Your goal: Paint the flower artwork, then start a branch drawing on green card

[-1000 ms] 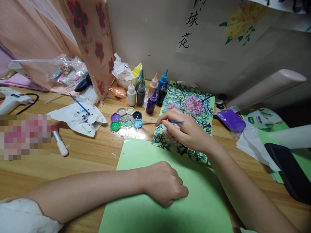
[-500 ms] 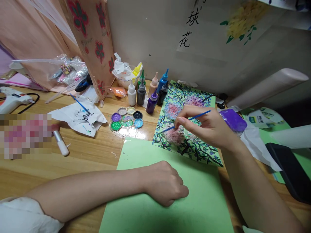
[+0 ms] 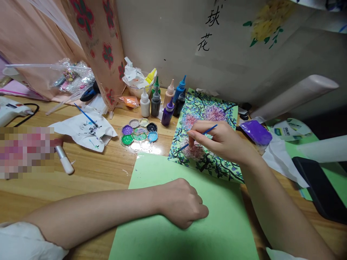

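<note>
My right hand [image 3: 214, 139] pinches a thin blue brush [image 3: 210, 129] over the left part of a painted green sheet [image 3: 217, 168]. Dark branches and pink and purple blossoms cover that sheet, and the brush tip points down-left near its left edge; whether it touches the paper cannot be told. My left hand [image 3: 183, 204] rests as a closed fist on a plain green sheet [image 3: 162, 238], in front of the painting. Left of the painting lies a flower-shaped palette [image 3: 139, 136] with green, purple, black and blue paint in its wells.
Several paint bottles [image 3: 167, 113] stand behind the palette. A stained tissue [image 3: 86, 131] with another blue brush lies left, near a white-handled brush [image 3: 65, 162]. At the right are a purple packet [image 3: 256, 132] and a black phone [image 3: 320, 187]. A wall rises behind.
My right hand has shifted slightly left and the brush in it has moved over the painting. The whole view has moved a little. My left hand keeps its place on the plain sheet.
</note>
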The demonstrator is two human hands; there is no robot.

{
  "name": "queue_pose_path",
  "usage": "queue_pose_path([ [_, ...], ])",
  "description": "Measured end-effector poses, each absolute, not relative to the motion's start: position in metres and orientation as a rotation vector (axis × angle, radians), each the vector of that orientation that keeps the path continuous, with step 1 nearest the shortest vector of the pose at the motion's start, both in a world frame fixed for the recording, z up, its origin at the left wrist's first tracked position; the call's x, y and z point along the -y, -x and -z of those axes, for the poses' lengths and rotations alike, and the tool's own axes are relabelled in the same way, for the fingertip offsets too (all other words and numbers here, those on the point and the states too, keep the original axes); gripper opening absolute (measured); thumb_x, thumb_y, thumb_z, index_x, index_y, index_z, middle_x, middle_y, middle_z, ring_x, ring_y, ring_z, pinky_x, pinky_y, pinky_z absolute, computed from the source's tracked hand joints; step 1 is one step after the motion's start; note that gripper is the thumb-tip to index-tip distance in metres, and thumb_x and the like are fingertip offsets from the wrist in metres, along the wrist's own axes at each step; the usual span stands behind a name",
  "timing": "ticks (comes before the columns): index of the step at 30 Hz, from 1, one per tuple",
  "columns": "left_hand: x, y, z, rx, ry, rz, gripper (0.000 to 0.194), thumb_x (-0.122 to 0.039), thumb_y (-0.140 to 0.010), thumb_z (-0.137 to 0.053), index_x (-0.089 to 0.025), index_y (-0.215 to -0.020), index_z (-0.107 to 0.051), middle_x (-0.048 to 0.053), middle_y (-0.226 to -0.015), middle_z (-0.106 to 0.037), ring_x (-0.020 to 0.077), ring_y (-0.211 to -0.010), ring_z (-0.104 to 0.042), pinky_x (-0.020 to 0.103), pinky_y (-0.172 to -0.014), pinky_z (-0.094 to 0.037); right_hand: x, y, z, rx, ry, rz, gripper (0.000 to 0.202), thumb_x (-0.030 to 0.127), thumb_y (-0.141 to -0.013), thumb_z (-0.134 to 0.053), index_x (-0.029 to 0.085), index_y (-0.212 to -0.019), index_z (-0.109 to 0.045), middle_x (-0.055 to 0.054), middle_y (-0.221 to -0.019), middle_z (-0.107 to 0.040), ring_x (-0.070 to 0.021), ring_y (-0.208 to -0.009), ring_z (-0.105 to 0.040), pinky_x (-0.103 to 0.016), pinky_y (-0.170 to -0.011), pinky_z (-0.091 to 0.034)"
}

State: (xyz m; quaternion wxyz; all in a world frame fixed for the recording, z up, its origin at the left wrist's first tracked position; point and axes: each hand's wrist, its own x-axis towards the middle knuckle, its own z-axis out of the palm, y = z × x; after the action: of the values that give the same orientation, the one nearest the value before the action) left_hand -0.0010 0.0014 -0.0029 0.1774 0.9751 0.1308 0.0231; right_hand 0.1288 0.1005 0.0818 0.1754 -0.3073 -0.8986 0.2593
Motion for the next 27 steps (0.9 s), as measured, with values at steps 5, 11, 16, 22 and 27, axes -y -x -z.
queue_pose_path([
  [5, -0.001, 0.001, 0.004, -0.367, -2.762, -0.090, 0.009, -0.025, -0.067, -0.063, -0.019, -0.069, -0.056, -0.002, -0.067, -0.063, 0.0151, -0.059, -0.054, 0.029, -0.038, -0.022, -0.100, -0.129, -0.085, 2.536, 0.876, -0.733, 0.034, 0.029, -0.092, -0.040, 0.019, -0.065, -0.058, 0.000, -0.062, -0.059, -0.0115, -0.061, -0.053, -0.024, -0.060, -0.038],
  [11, -0.002, 0.002, 0.006, -0.366, -2.757, -0.118, 0.008, -0.024, -0.067, -0.063, -0.020, -0.068, -0.056, -0.001, -0.065, -0.062, 0.0154, -0.058, -0.053, 0.029, -0.038, -0.022, -0.100, -0.130, -0.083, 2.583, 0.881, -0.754, 0.036, 0.034, -0.092, -0.039, 0.019, -0.065, -0.058, 0.000, -0.060, -0.059, -0.0115, -0.059, -0.053, -0.024, -0.059, -0.037],
  [16, -0.001, 0.002, 0.004, -0.358, -2.770, -0.102, 0.009, -0.025, -0.067, -0.063, -0.020, -0.068, -0.056, -0.002, -0.066, -0.063, 0.0151, -0.058, -0.054, 0.029, -0.038, -0.020, -0.099, -0.131, -0.085, 2.487, 0.874, -0.773, 0.032, 0.032, -0.092, -0.040, 0.020, -0.070, -0.060, -0.001, -0.067, -0.061, -0.0125, -0.066, -0.056, -0.025, -0.064, -0.040],
  [22, 0.000, 0.002, 0.005, -0.367, -2.780, -0.126, 0.009, -0.025, -0.068, -0.062, -0.020, -0.067, -0.055, -0.002, -0.066, -0.064, 0.0147, -0.058, -0.054, 0.029, -0.038, -0.021, -0.095, -0.120, -0.075, 2.417, 0.877, -0.819, 0.022, 0.029, -0.093, -0.040, 0.021, -0.097, -0.060, -0.005, -0.097, -0.063, -0.0163, -0.091, -0.057, -0.029, -0.079, -0.042],
  [27, 0.000, 0.003, 0.007, -0.351, -2.784, -0.143, 0.010, -0.026, -0.067, -0.063, -0.019, -0.067, -0.055, -0.002, -0.065, -0.063, 0.0146, -0.058, -0.054, 0.028, -0.038, -0.021, -0.095, -0.112, -0.065, 2.565, 0.840, -0.789, 0.024, 0.028, -0.094, -0.037, 0.020, -0.101, -0.058, -0.006, -0.099, -0.063, -0.0173, -0.092, -0.055, -0.030, -0.080, -0.041],
])
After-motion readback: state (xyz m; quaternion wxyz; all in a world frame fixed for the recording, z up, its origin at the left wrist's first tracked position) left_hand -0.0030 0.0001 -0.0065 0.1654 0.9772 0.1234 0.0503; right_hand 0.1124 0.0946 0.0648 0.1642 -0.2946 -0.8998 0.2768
